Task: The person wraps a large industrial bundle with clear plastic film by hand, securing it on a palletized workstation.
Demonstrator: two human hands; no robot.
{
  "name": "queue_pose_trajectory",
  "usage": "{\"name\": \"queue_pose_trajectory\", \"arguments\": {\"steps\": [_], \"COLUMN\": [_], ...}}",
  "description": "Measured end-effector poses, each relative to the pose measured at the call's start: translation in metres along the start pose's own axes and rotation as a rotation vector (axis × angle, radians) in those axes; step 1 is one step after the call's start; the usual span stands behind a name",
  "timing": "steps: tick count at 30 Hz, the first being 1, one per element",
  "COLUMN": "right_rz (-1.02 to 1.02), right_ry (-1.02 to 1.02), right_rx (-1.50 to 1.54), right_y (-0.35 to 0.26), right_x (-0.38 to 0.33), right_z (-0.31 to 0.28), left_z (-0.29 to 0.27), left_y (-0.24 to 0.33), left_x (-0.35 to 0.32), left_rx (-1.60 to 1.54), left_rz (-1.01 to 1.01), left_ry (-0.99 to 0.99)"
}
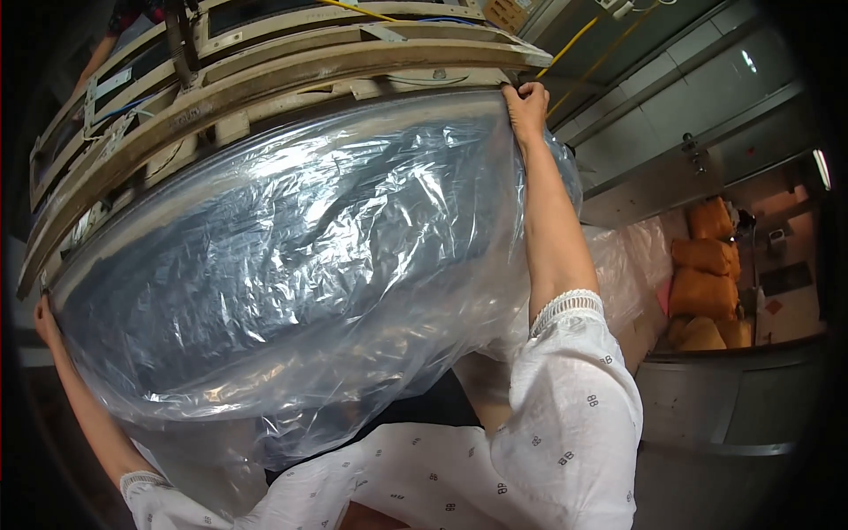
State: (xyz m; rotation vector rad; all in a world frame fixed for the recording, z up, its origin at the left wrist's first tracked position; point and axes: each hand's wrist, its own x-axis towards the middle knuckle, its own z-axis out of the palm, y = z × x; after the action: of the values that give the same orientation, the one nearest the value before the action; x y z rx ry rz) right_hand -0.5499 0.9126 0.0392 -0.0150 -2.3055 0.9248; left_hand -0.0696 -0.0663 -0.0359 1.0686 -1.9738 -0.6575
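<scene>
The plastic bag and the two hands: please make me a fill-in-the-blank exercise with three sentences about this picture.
1. Both hands hold a large clear ____ bag spread wide.
2. The right hand grips the bag's edge at the corner of a ____ frame.
3. The left hand holds the bag's opposite edge, at the ____ side of the picture.

Missing words: plastic; wooden; left
</scene>
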Motion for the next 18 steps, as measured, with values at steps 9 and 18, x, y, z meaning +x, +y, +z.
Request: {"name": "queue_pose_trajectory", "arguments": {"steps": [9,18], "right_rz": [0.136,-0.039], "right_ry": [0.07,0.089], "right_rx": [0.161,0.147], "right_y": [0.004,-0.012], "right_x": [0.006,-0.019], "right_z": [0.005,-0.021], "left_z": [-0.04,-0.097], "left_y": [-0.026,0.005], "left_x": [0.026,-0.004], "left_rx": [-0.188,-0.189], "left_rz": [-0.224,0.062], "left_ry": [0.143,-0.089]}}
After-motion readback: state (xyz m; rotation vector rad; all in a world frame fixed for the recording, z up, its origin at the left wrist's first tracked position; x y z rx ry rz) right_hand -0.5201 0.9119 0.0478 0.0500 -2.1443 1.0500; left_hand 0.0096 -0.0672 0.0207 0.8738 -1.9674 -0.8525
